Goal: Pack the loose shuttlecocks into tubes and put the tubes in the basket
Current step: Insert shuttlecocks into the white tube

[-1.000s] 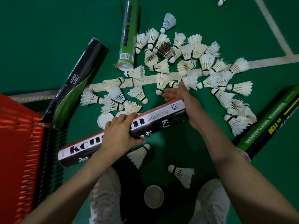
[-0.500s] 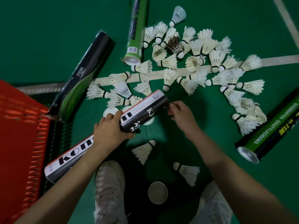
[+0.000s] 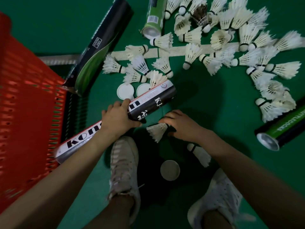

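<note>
My left hand (image 3: 118, 115) grips a black-and-white tube (image 3: 153, 100) around its middle, holding it slanted above the green floor with its far end pointing up and right. Just below that end, my right hand (image 3: 180, 124) closes on the cork end of a white shuttlecock (image 3: 156, 131), feathers pointing left. Several loose white shuttlecocks (image 3: 214, 47) lie scattered in an arc across the floor beyond. The red basket (image 3: 24, 104) stands at the left.
A black-green tube (image 3: 100, 45) leans on the basket's rim. A green tube (image 3: 153, 19) lies at top centre, another green-black tube (image 3: 279, 129) at right. Two white caps (image 3: 125, 91) lie by the held tube, one cap (image 3: 170, 170) and a shuttlecock (image 3: 199, 154) between my shoes.
My left hand drew the tube back toward the basket. My right hand left the tube's far end, came down and took hold of the shuttlecock lying near my feet.
</note>
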Motion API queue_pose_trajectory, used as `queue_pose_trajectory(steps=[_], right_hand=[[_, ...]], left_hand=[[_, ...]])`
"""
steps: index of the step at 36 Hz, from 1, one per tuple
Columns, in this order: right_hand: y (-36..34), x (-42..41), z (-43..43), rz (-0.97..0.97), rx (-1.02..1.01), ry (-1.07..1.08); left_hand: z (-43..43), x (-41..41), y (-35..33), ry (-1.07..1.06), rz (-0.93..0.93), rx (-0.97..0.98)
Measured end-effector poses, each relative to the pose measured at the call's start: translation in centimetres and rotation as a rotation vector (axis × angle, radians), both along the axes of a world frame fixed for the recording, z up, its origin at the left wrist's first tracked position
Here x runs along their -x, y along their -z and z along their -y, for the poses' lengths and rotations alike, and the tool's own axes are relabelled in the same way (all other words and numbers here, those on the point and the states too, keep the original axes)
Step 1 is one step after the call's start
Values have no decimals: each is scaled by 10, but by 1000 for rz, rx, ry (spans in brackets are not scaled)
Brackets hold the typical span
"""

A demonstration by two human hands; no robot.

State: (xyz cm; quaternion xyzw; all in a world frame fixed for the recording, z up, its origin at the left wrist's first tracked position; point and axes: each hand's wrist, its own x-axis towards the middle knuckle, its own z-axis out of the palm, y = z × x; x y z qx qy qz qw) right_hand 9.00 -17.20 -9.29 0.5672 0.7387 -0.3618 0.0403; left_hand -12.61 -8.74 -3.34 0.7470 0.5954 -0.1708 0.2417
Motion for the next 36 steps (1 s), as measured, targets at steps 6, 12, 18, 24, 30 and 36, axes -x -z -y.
queue_pose_trajectory(steps=[6,12,18,24,30,36], right_hand=[[10,-3,5,9,-207,87],[4,-49,10,157,-202,393],[-8,-70,8,162,-91,507],[-7,-57,1,83,-250,441],[-15,-74,-11,-66,-399,937],[-38,-96,-26,-628,-355,1499]], left_hand=[[2,-3,0,16,-4,6],[3,-8,-1,41,3,-5],[7,-17,-2,64,-10,12],[6,-26,-3,74,-9,-8],[6,-39,-2,90,3,-20],[5,-50,-4,126,39,-51]])
